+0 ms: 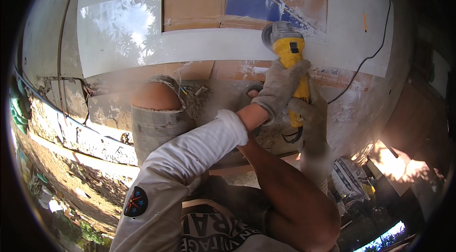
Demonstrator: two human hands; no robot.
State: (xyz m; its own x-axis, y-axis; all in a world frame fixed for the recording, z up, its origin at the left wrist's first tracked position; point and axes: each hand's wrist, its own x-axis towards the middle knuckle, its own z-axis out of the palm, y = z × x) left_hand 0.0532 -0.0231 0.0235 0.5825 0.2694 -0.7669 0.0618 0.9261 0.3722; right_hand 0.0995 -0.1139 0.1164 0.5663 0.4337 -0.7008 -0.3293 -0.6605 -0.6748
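- The yellow grinder (286, 47) was clasped, and partly hidden, by the left hand (279, 83) and right hand (314, 107).
- Contact with the white sheet (194, 45) could not be discerned.

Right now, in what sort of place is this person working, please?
Probably an improvised outdoor work area: an angle grinder is held at a glossy white panel, flattened cardboard shows through the panel's opening, and rough, sunlit ground lies at the lower left.
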